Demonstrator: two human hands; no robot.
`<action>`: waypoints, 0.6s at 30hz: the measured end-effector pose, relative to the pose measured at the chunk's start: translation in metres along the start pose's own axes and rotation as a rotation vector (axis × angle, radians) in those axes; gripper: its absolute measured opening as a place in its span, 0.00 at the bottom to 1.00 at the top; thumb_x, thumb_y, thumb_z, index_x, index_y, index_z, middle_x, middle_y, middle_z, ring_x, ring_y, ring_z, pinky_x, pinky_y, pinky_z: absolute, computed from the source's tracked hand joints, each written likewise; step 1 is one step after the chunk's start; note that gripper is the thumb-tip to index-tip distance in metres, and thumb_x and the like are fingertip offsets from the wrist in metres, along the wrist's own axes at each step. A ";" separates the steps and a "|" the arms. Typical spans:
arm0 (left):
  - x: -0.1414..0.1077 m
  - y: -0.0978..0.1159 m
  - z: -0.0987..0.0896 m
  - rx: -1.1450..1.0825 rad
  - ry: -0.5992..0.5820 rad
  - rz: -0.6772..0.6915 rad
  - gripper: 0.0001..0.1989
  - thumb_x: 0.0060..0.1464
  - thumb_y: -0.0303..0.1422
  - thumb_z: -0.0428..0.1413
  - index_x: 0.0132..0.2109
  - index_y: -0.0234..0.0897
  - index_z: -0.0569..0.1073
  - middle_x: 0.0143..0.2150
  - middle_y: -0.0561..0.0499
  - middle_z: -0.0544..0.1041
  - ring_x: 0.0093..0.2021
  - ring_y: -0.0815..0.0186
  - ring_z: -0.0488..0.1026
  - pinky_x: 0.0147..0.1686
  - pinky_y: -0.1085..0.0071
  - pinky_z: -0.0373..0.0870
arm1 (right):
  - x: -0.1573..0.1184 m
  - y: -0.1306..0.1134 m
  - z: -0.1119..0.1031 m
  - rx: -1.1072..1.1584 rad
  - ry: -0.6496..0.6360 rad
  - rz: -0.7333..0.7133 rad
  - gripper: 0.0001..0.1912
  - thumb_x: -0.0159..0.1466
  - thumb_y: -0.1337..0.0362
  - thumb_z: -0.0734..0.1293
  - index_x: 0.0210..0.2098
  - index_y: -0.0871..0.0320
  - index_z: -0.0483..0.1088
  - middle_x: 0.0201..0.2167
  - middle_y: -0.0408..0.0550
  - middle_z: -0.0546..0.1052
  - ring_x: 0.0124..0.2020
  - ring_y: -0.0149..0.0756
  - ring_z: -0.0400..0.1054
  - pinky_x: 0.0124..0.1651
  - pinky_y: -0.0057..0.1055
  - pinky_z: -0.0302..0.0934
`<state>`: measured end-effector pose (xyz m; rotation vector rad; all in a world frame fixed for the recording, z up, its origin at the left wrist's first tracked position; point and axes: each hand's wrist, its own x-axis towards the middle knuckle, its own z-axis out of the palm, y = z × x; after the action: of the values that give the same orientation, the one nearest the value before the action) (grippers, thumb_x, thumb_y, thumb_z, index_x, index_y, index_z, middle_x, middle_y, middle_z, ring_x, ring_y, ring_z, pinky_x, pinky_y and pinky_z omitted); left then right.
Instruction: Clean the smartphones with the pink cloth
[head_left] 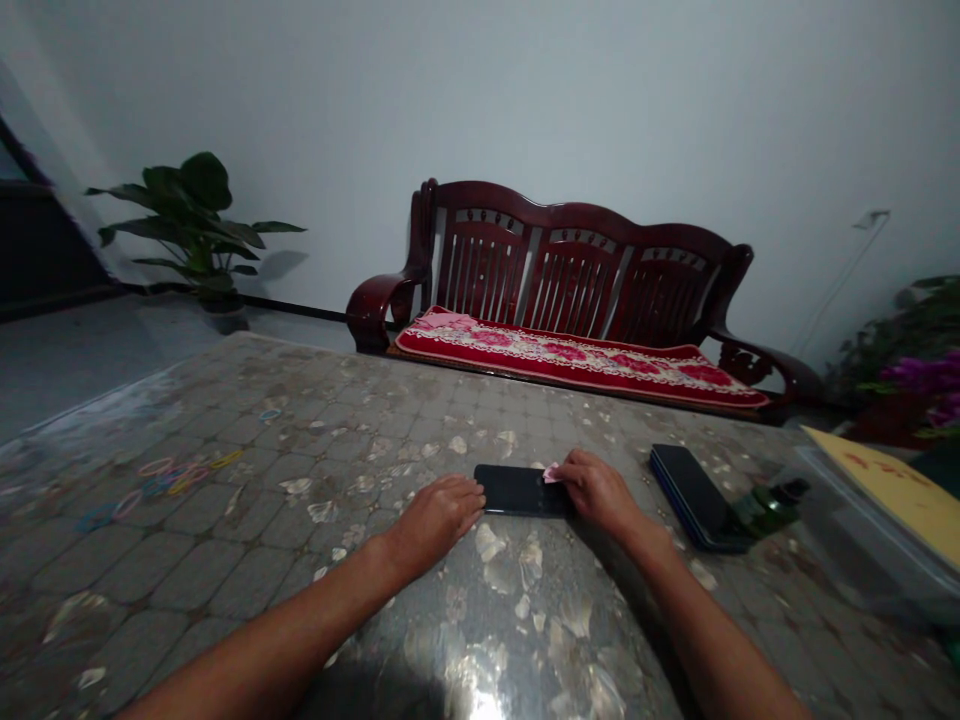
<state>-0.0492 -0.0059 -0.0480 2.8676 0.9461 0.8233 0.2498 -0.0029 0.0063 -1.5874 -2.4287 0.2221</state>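
A black smartphone (514, 492) lies flat on the patterned tablecloth, its long side running left to right. My left hand (444, 510) grips the phone's left end, fingers close together at the edge. Over the right end, my right hand (596, 490) pinches a small pink piece of cloth or paper (551, 473) against the dark screen. Most of the pink piece is hidden by the fingers.
To the right lie a stack of dark phone-like slabs (686, 490), a green bottle (772, 506) and a clear plastic box (847, 530) with a yellow sheet (892, 490). Coloured rubber bands (169, 475) are scattered left. Behind the table stands a wooden bench (570, 220).
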 end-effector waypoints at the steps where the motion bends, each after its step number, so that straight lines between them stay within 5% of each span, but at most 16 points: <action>1: 0.000 0.000 0.000 0.002 0.000 -0.007 0.09 0.65 0.27 0.53 0.44 0.36 0.79 0.45 0.46 0.83 0.47 0.60 0.80 0.53 0.61 0.75 | -0.003 0.001 -0.001 0.022 -0.009 -0.020 0.20 0.64 0.75 0.60 0.46 0.54 0.79 0.38 0.48 0.75 0.43 0.36 0.69 0.45 0.27 0.58; 11: -0.002 0.000 0.001 0.019 0.014 -0.045 0.09 0.64 0.28 0.55 0.46 0.37 0.80 0.45 0.46 0.84 0.46 0.60 0.81 0.52 0.61 0.77 | -0.008 0.005 0.008 0.107 0.109 0.047 0.20 0.64 0.74 0.59 0.47 0.56 0.79 0.38 0.49 0.74 0.41 0.36 0.70 0.46 0.28 0.60; 18: -0.002 0.000 0.001 0.034 0.005 -0.049 0.09 0.64 0.28 0.55 0.47 0.37 0.80 0.46 0.46 0.84 0.48 0.60 0.81 0.54 0.61 0.76 | -0.017 0.011 -0.002 0.207 -0.029 -0.015 0.21 0.57 0.76 0.62 0.42 0.56 0.81 0.36 0.47 0.77 0.38 0.36 0.71 0.42 0.27 0.61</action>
<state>-0.0500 -0.0071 -0.0502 2.8588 1.0363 0.8192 0.2665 -0.0140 0.0033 -1.4852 -2.3502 0.4810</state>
